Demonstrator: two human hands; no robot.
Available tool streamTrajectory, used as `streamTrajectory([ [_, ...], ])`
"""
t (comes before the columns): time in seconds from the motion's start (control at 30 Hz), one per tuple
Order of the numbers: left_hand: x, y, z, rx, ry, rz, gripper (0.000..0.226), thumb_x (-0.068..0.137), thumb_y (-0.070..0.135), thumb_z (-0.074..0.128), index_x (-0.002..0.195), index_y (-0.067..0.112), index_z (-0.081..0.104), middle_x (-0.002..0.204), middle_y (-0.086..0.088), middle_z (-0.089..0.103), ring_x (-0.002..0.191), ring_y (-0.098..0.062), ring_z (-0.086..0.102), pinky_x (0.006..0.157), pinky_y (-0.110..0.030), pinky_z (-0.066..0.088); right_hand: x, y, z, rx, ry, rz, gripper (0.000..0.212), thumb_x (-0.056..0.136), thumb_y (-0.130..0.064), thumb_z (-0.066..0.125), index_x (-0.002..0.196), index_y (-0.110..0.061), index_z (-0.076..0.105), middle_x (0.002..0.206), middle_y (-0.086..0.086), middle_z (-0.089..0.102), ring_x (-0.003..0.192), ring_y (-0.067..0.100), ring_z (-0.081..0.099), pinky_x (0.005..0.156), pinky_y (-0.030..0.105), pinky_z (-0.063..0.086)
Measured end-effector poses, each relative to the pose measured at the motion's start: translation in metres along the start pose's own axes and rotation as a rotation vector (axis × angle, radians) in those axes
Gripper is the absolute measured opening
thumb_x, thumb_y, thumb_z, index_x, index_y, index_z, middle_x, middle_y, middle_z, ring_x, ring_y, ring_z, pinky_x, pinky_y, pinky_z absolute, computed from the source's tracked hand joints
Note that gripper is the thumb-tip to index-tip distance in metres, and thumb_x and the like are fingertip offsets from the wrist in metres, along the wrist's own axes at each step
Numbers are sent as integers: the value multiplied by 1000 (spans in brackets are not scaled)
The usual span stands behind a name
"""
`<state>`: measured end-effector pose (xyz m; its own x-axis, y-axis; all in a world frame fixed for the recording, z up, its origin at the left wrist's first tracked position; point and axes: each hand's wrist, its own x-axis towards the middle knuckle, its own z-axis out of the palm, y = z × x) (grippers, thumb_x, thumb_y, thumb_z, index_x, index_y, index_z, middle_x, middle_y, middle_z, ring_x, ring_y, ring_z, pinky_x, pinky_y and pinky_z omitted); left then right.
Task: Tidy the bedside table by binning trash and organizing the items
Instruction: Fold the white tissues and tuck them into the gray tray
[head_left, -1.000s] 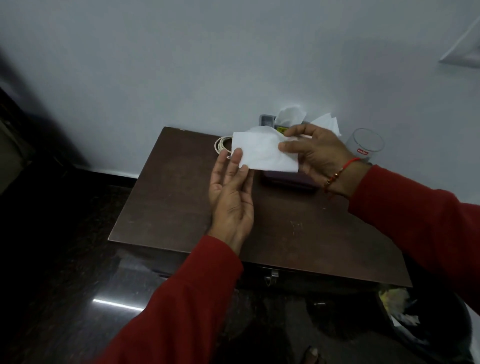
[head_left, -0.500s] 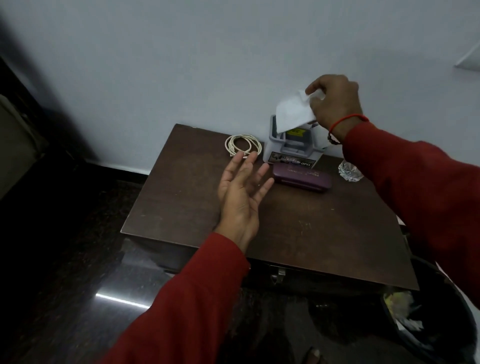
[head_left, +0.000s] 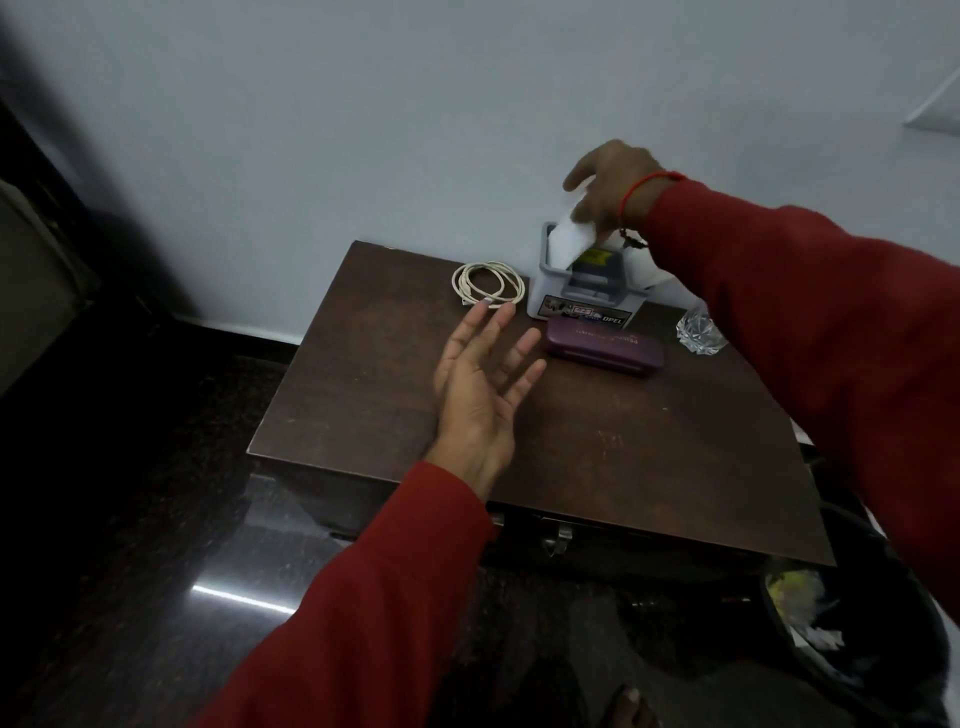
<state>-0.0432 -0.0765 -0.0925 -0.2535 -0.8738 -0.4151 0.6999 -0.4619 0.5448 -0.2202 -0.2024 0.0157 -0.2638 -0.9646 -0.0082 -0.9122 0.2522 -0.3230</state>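
Observation:
A dark brown bedside table (head_left: 649, 467) stands against the wall. At its back sits a grey organizer box (head_left: 558, 301) with a sticker on the front. My right hand (head_left: 608, 187) is above the box, pinching a folded white tissue (head_left: 569, 241) whose lower end is inside the box. My left hand (head_left: 483, 384) hovers over the table, palm up, fingers spread, holding nothing. A coiled white cable (head_left: 485, 283) lies left of the box. In front of the box lies a purple case (head_left: 605, 348). A clear glass (head_left: 698, 330) shows beside my right sleeve.
A black bin (head_left: 857, 649) with crumpled trash inside stands on the floor at the table's right front corner. The floor is dark and glossy. A metal latch (head_left: 556, 538) hangs on the table's front edge. A toe shows at the bottom edge.
My right hand lifted the tissue away from my left hand and lowered it into the grey box. My left hand let go of the tissue and stayed open over the table.

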Motion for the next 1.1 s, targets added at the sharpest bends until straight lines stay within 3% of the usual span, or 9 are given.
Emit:
streamTrajectory([
  [0.1,-1,2,-1,13,-3,0,32,99,15,62,128,28,64,117,6,78,105,-21,76,84,-38,61,5,-2,2,79,-26,44,49,78,-5,74,124,-14,62,116,10,63,92,25,65,74,26,51],
  [0.27,-1,3,-2,15,-3,1,31,99,17,62,127,28,64,119,5,77,104,-21,76,86,-38,60,11,11,16,125,194,-14,31,75,2,67,102,-13,68,112,11,65,103,28,65,86,36,57],
  [0.37,-1,2,-1,19,-5,-2,33,99,17,62,130,26,63,119,5,77,104,-21,76,85,-37,60,6,20,25,117,171,-22,23,80,-15,71,104,-12,70,113,10,67,106,25,63,91,30,52],
  [0.47,-1,3,-1,26,0,4,32,99,19,61,130,27,63,119,5,77,104,-21,76,86,-36,60,-14,24,27,221,420,-135,23,88,-30,58,99,-12,68,100,7,70,95,23,64,88,39,53],
  [0.57,-2,3,-1,34,4,6,31,100,20,60,129,27,63,118,6,77,103,-20,76,85,-35,59,-55,39,37,234,589,-290,21,93,-24,51,94,-9,65,89,8,67,82,18,59,77,31,50],
  [0.67,-4,0,1,50,1,8,34,99,22,60,133,27,63,118,7,77,101,-19,77,85,-34,56,-100,69,61,163,518,-343,16,95,-17,54,93,-6,65,86,10,63,77,12,50,73,22,41],
  [0.77,-6,-4,3,65,-4,3,36,99,22,60,135,26,62,118,6,77,98,-18,77,85,-33,56,-125,101,75,117,483,-311,13,93,-14,57,93,-6,67,85,10,63,76,14,51,70,32,46],
  [0.93,-5,-14,6,88,-26,10,30,100,19,58,129,26,63,113,6,78,100,-18,77,86,-34,57,-136,143,48,198,654,-190,11,90,-15,59,98,-9,65,81,10,60,72,19,54,71,36,48],
  [1.1,-5,-28,11,125,-48,4,29,100,17,57,127,27,62,115,5,78,102,-19,77,86,-35,56,-122,190,21,272,618,41,51,81,-29,72,125,-14,50,110,14,50,93,16,50,88,26,44],
])
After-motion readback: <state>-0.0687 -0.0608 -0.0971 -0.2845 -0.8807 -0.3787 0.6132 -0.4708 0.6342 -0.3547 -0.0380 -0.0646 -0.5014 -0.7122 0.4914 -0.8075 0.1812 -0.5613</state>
